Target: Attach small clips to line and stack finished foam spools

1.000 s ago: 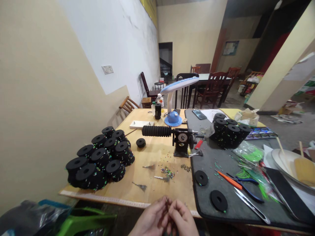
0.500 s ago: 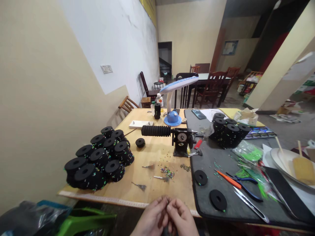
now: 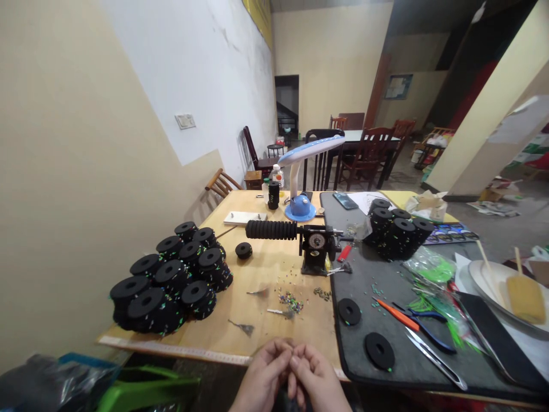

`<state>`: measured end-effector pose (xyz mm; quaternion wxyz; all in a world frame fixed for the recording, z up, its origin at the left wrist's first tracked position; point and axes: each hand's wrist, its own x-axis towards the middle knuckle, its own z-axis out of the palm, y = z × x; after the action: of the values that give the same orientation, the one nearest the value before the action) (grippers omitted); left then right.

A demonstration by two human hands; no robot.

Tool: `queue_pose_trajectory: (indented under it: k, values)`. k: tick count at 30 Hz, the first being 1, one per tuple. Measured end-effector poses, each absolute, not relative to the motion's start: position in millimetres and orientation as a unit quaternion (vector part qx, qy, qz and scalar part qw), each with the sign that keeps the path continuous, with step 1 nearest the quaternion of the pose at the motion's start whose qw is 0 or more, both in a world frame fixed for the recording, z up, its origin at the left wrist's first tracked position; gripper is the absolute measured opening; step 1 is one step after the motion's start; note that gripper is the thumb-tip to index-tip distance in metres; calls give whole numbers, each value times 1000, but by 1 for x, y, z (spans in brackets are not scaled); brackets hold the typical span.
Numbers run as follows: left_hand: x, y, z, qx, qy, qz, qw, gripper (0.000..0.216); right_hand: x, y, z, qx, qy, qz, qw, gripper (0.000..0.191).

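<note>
The person's left hand and right hand meet just past the near edge of a wooden table, fingers curled inward and fingertips pinched together; whatever they may hold is too small or hidden to make out. A measuring strip runs along that edge. Beyond the hands lie scattered coloured beads, and to the left rises a heap of black foam spools. A hand-cranked winder stands further up the table, in front of a blue desk lamp. To the right, on a grey mat, sit two loose foam discs, blue-handled pliers and long tweezers. A green stool sits low on the left.
</note>
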<state>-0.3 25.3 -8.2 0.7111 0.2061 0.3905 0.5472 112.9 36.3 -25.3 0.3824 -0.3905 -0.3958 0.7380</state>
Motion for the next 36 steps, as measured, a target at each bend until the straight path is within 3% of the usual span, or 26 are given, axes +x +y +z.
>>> queue_pose_trajectory:
  k: [7, 15, 29, 36]
  values:
    - [-13, 34, 17, 241, 437, 569, 654, 29, 121, 44, -4, -425, -486, 664, 378, 49]
    - [-30, 48, 50, 239, 378, 563, 695, 32, 145, 52, 13, -460, -711, 421, 324, 18]
    - [-60, 44, 44, 415, 500, 547, 527, 29, 191, 72, 9, -465, -845, 158, 213, 19]
    - [-49, 43, 37, 381, 493, 543, 563, 30, 191, 73, -6, -464, -855, 87, 213, 17]
